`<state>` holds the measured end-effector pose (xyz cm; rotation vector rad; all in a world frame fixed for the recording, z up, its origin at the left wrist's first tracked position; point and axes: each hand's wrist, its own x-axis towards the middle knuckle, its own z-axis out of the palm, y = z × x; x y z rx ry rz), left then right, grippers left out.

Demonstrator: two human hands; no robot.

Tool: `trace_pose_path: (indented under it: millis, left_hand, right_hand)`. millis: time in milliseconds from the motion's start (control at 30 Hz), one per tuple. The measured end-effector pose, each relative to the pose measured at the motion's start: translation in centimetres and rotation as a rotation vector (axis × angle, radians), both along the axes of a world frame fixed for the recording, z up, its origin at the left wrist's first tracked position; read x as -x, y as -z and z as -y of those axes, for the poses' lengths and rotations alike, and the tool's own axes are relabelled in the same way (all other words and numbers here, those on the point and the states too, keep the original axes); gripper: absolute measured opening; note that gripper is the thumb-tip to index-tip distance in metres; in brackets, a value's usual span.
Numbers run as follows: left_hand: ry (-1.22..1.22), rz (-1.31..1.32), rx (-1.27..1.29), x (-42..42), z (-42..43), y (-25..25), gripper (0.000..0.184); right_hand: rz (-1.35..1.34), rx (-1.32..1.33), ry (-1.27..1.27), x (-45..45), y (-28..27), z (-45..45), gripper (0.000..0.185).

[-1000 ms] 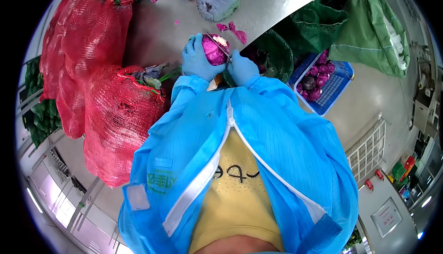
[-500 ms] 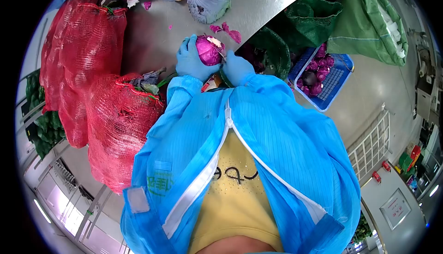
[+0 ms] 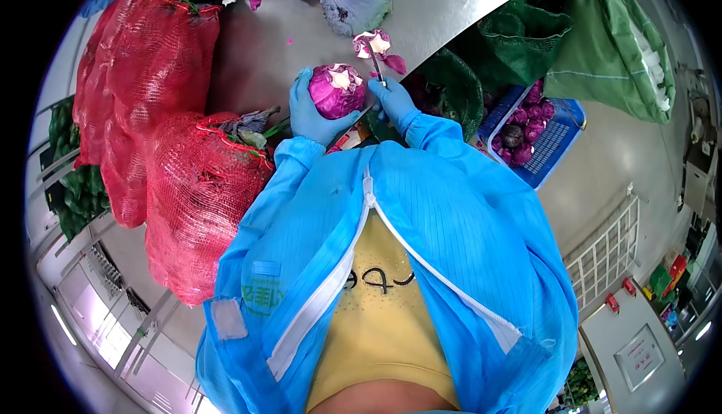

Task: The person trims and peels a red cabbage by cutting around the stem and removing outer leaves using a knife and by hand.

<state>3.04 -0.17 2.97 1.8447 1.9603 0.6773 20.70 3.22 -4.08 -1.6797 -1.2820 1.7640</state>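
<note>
A purple cabbage (image 3: 335, 97) rests in the curled fingers of my left hand (image 3: 310, 112), a blue glove, near the table's front edge. Its pale cut stem face points up and away from me. My right hand (image 3: 394, 103), gloved too, is closed on a small knife (image 3: 374, 62) just right of the cabbage. At the blade's far end is a cut cabbage stem piece (image 3: 371, 42), white with purple edges; whether it sits on the blade or the table, I cannot tell. A purple leaf scrap (image 3: 395, 63) lies beside it.
Loose outer leaves (image 3: 356, 0) lie on the metal table (image 3: 256, 53). Red mesh sacks (image 3: 203, 196) stand at the left. To the right are green sacks (image 3: 519, 42) and a blue basket (image 3: 553, 143) with several purple cabbages.
The stem piece has come off the cabbage and is now beyond it at the knife's end. My right hand has moved slightly away from the cabbage, which my left hand still holds.
</note>
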Motion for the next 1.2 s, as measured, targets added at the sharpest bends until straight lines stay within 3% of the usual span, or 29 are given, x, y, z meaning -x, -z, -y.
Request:
trace_pose_path:
  millis: [67, 100, 133, 233, 333, 467, 533, 600, 633, 667, 700, 733, 800, 867, 933, 967, 1000, 1100, 1200]
  left_hand:
    - [-0.015, 0.015, -0.043, 0.1, 0.3, 0.4, 0.109]
    - [0.017, 0.075, -0.051, -0.1, 0.4, 0.5, 0.109]
    - [0.051, 0.135, -0.061, -0.1, 0.2, 0.7, 0.109]
    - [0.112, 0.302, -0.155, -0.4, -0.5, 2.5, 0.109]
    - [0.188, 0.406, -0.218, -0.5, -0.9, 2.6, 0.110]
    - [0.070, 0.141, -0.088, -0.9, 0.3, 1.3, 0.119]
    - [-0.114, 0.182, 0.035, -0.9, 1.2, 1.6, 0.130]
    - [-0.124, 0.235, -0.026, -1.0, 1.2, 2.9, 0.134]
    - [-0.144, 0.422, -0.018, -1.0, 1.0, 3.1, 0.129]
    - [-0.162, 0.607, -0.012, -0.9, 0.8, 3.3, 0.125]
    - [-0.120, 0.372, -0.018, -0.6, 0.6, 3.0, 0.116]
    - [-0.125, 0.373, -0.020, -0.3, 0.4, 3.2, 0.116]
    - [-0.007, 0.425, -0.057, -0.1, -0.1, 4.0, 0.119]
    - [0.016, 0.529, -0.061, -0.4, -0.2, 4.7, 0.117]
    - [0.141, 0.282, -0.165, -0.8, -0.5, 3.7, 0.117]
    - [0.168, 0.324, -0.189, -0.8, -0.6, 4.7, 0.118]
    - [0.169, 0.325, -0.189, -1.0, -0.6, 5.3, 0.118]
    - [0.090, 0.682, -0.063, -1.1, -0.4, 6.6, 0.118]
    - [0.079, 0.654, -0.032, -1.0, -0.4, 5.9, 0.120]
  right_hand:
    - [-0.371, 0.256, 0.145, 0.4, -2.5, 0.2, 0.040]
    - [-0.423, 0.240, 0.136, 0.7, -2.7, 0.4, 0.043]
    - [-0.421, 0.240, 0.134, 0.7, -3.0, 0.6, 0.043]
    - [-0.257, -0.080, 0.197, 0.1, -4.3, 1.2, 0.050]
    - [-0.216, -0.155, 0.236, -0.3, -4.3, 1.8, 0.051]
    - [-0.112, -0.242, 0.157, -0.6, -3.0, 2.7, 0.053]
    - [-0.116, -0.208, 0.134, -0.7, -3.7, 3.5, 0.053]
    - [-0.090, -0.198, 0.074, -0.7, -4.2, 4.4, 0.050]
    - [-0.090, -0.197, 0.062, -0.9, -4.1, 4.3, 0.050]
    - [0.007, -0.389, -0.002, -1.4, -3.6, 4.2, 0.048]
    - [0.104, -0.581, -0.064, -2.1, -3.2, 4.0, 0.046]
    - [0.203, -0.774, -0.127, -2.4, -4.2, 3.6, 0.043]
    - [0.265, -0.468, -0.130, -3.1, -5.8, 2.2, 0.045]
    - [0.243, -0.478, -0.216, -2.8, -6.3, 0.4, 0.048]
    - [0.262, -0.398, -0.271, -2.5, -6.2, -1.2, 0.049]
    - [0.279, -0.318, -0.323, -2.4, -6.1, -1.6, 0.050]
    - [0.280, -0.319, -0.322, -2.4, -6.0, -1.6, 0.050]
    - [0.161, -0.466, -0.295, -2.1, -5.7, -1.3, 0.051]
    - [0.205, -0.358, -0.288, -2.0, -6.0, -1.2, 0.050]
